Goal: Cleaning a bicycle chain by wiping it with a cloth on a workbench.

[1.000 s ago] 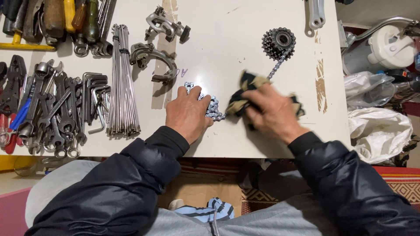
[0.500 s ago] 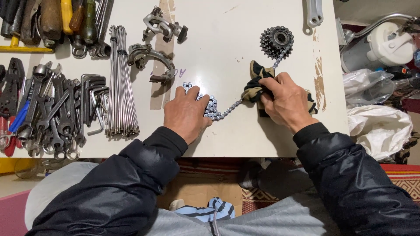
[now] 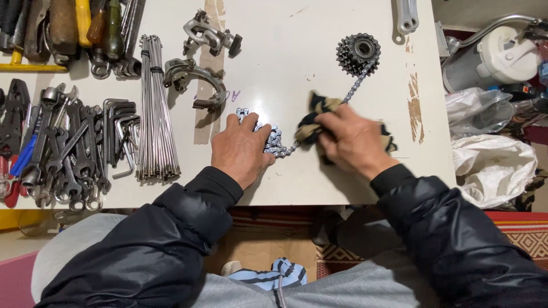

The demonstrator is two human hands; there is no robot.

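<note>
— Two hands on one chain [image 3: 275, 142], then. How are they set?

— Right hand [image 3: 354, 140] is closed on a dark-and-tan rag [image 3: 311, 122], fingers bunched over it, and the rag is wrapped or pressed around the chain where it leaves the heap. Whether the cloth goes all the way round the links I cannot tell. The hand covers that.

— And the left?

— Left hand [image 3: 240, 149] lies palm down with its fingers curled onto the bunched end of the chain, pinning it to the table [image 3: 297, 34].

— Where does the chain run?

— From the heap under the left fingers, through the rag, then up and right in a straight line to the cog cluster [image 3: 358, 52], which it touches.

— So which step is this?

— By my reading, wiping the links. The rag sits near the heap end, with the long stretch toward the cogs bare.

— What would a stroke along it ask for?

— A firm left hand so the heap stays put, the rag kept pinched on the links, and a pull in line with the chain — sideways force would likely drag the cogs.

— Anything round about?

— Spokes [image 3: 155, 108] in a bundle left of the left hand, wrenches [image 3: 63, 148] beyond them, a brake caliper [image 3: 194, 82] above, and plastic bags [image 3: 494, 162] off the right edge.
</note>
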